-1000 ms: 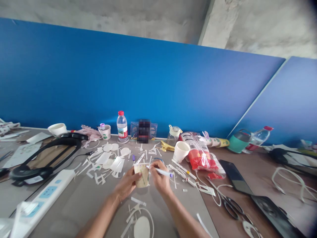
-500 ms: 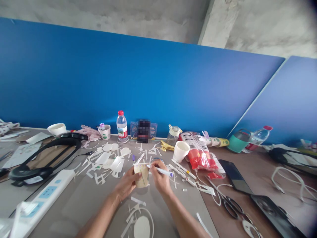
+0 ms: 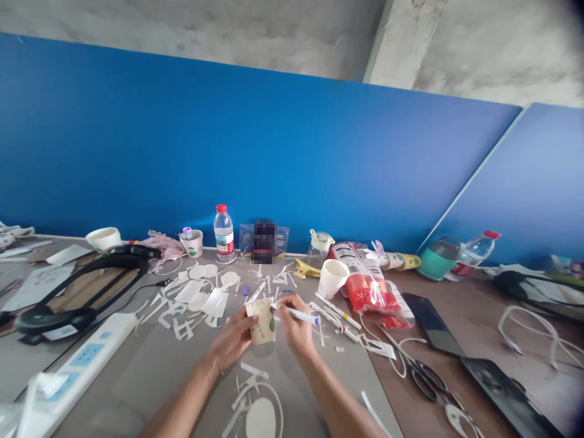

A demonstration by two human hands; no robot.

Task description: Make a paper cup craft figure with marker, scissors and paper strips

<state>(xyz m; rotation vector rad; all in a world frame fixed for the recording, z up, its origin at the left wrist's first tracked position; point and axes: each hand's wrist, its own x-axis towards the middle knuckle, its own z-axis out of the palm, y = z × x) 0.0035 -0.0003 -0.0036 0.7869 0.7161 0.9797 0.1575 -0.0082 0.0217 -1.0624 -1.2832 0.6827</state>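
My left hand (image 3: 232,336) is closed on the left side of a paper cup (image 3: 263,325), cream-yellow with green prints and small marks along its rim. A marker (image 3: 301,315), white with a purple end, is gripped in my right hand (image 3: 294,322). Its tip points left and meets or nearly meets the cup's upper right edge; I cannot tell which. A small purple cap (image 3: 245,290) lies on the table just behind the cup. White paper scraps (image 3: 255,370) and a white paper disc (image 3: 261,418) lie in front of the hands.
Behind are a water bottle (image 3: 224,234), a white cup (image 3: 333,278), a glass jar (image 3: 319,246) and a red-and-clear bag (image 3: 367,280). Scissors (image 3: 429,380) and phones (image 3: 431,322) lie right. At left are a power strip (image 3: 84,359) and a black-framed object (image 3: 82,292).
The cup has turned in my left hand, so a green print now shows on its right side and its rim tilts. My right hand with the marker stays nearly in place.
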